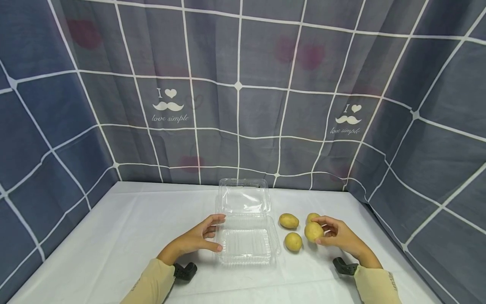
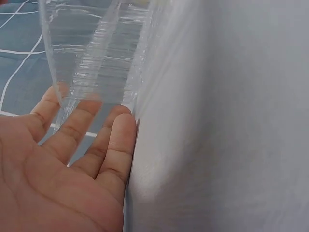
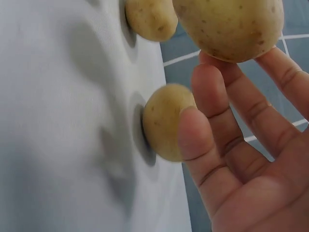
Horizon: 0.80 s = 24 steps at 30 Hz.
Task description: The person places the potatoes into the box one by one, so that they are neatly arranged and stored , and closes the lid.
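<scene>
A clear plastic clamshell box (image 1: 248, 249) stands on the white table with its lid (image 1: 244, 198) tipped back. My left hand (image 1: 198, 237) is at the box's left side, its fingers loosely extended and touching the clear wall (image 2: 96, 63). To the right of the box, my right hand (image 1: 338, 234) holds a yellow potato (image 1: 313, 232) by the fingertips; in the right wrist view this potato (image 3: 231, 29) is raised off the cloth. Around it lie a potato (image 1: 288, 221) at the back left, another (image 1: 293, 242) nearer the front, and one (image 1: 313, 217) partly hidden behind the held potato.
White cloth (image 1: 133, 236) covers the table. A dark grey-blue curtain (image 1: 212, 105) with a white grid hangs behind it and along both sides. Each wrist carries a black mount, the left one (image 1: 185, 271) and the right one (image 1: 344, 266).
</scene>
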Tool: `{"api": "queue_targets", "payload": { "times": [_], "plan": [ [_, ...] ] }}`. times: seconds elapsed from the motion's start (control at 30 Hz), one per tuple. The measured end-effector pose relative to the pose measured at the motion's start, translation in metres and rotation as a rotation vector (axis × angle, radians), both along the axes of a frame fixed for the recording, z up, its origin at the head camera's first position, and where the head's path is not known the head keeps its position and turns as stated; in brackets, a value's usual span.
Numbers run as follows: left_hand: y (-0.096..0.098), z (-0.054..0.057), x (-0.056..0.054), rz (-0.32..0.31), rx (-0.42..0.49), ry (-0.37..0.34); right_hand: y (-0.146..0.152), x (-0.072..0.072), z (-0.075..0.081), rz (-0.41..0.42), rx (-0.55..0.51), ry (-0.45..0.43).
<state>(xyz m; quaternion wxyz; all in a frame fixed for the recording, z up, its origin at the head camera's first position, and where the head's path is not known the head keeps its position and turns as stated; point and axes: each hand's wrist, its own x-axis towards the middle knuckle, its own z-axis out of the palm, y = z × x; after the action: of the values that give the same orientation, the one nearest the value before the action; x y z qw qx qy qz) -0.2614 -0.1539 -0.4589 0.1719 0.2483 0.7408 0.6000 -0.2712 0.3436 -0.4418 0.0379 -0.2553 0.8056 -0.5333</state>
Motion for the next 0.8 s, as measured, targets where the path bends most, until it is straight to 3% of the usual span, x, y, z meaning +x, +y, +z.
{"api": "queue_targets", "payload": {
  "times": [0.3,0.8],
  "plan": [
    [-0.001,-0.004,-0.001,0.005,0.009,0.016,-0.013,-0.001,0.003,0.042,-0.025,0.095],
    [-0.002,-0.012,-0.004,0.015,0.071,0.026,-0.035,0.001,0.009,0.068,-0.014,0.133]
  ]
}}
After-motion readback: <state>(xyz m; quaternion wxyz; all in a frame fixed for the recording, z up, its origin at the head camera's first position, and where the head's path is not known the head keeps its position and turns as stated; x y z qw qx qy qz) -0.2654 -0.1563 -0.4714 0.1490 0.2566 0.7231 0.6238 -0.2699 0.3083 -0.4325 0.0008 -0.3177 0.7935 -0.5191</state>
